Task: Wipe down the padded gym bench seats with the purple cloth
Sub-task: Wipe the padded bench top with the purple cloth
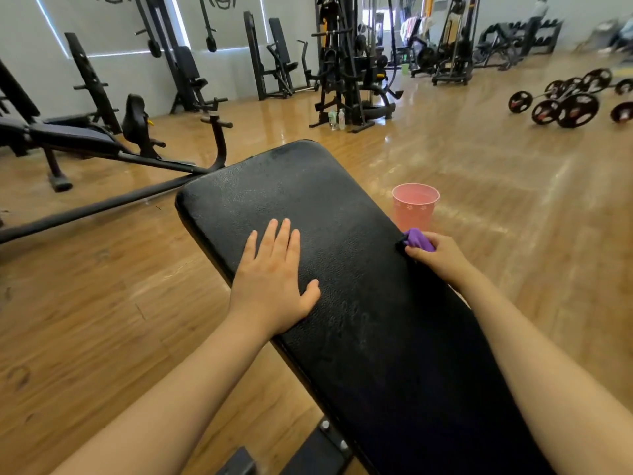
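Wiping looks to be partway through on this pad, judged from the surface alone. The black padded bench seat (342, 269) runs from about 11 o'clock near the middle of the view down to 5 o'clock at the bottom edge, and faint dull streaks show on its far end and down its middle — possibly damp marks, though that cannot be told for sure.

The purple cloth (418, 238) sits bunched at the pad's right edge, at roughly 2 o'clock from the view's centre. The right hand (440, 257) grasps it, fingers curled round the wad, and holds it against the side of the pad. The left hand (274, 279) lies flat on the top of the pad near its left edge, fingers straight and together, holding nothing — it seems to steady the bench.

A pink cup (415, 205) stands on the wooden floor (102, 320) just beside the pad, at 12 o'clock from the cloth.

Another bench (68, 138) stands at 10 o'clock, well apart. With the task naming several seats, most of the job probably remains: the rest of this edge, then the other pads.
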Action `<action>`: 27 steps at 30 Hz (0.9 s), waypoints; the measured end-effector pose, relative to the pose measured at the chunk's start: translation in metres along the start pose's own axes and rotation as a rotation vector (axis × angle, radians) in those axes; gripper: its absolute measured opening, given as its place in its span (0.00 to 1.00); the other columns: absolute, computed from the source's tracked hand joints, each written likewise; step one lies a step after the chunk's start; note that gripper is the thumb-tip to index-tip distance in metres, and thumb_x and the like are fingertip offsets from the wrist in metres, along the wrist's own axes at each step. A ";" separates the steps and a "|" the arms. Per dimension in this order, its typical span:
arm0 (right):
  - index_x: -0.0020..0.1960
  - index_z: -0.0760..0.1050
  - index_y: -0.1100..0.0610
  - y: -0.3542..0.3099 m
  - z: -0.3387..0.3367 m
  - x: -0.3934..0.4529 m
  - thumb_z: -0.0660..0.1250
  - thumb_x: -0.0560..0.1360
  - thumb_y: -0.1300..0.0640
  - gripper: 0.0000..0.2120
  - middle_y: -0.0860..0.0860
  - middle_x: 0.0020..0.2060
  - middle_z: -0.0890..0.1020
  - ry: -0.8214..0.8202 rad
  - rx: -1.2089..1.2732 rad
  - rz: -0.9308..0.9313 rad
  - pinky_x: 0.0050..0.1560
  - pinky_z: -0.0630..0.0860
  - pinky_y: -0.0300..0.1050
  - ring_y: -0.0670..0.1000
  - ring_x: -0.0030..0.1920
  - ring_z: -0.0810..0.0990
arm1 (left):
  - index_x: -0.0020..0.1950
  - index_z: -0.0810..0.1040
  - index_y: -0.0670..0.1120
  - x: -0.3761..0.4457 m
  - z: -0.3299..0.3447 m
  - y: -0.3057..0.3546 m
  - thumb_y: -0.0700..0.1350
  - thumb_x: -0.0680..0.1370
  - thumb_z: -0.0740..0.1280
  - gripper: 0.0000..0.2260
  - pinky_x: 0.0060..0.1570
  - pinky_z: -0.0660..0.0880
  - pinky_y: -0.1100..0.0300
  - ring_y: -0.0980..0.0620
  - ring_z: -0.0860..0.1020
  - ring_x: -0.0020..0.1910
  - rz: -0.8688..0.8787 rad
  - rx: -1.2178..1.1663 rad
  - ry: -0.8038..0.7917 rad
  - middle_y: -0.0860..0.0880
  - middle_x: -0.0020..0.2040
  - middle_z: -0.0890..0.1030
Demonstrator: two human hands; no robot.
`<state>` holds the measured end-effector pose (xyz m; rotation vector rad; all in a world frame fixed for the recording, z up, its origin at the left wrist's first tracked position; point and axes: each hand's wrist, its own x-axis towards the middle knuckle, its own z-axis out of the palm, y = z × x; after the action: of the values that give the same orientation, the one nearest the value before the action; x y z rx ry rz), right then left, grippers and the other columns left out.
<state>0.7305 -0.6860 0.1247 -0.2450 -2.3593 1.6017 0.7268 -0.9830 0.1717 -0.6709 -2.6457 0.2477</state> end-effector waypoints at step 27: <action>0.58 0.74 0.61 0.138 -0.099 -0.173 0.66 0.73 0.72 0.15 0.53 0.46 0.78 0.020 -0.208 0.344 0.41 0.71 0.24 0.47 0.44 0.75 | 0.67 0.73 0.35 -0.077 0.019 0.107 0.53 0.72 0.54 0.31 0.68 0.57 0.45 0.38 0.70 0.69 0.161 -0.152 -0.116 0.36 0.69 0.72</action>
<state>0.9239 -0.5986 0.0078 -0.7428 -2.5752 1.4748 0.8254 -0.9287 0.1005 -0.9483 -2.7440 0.1351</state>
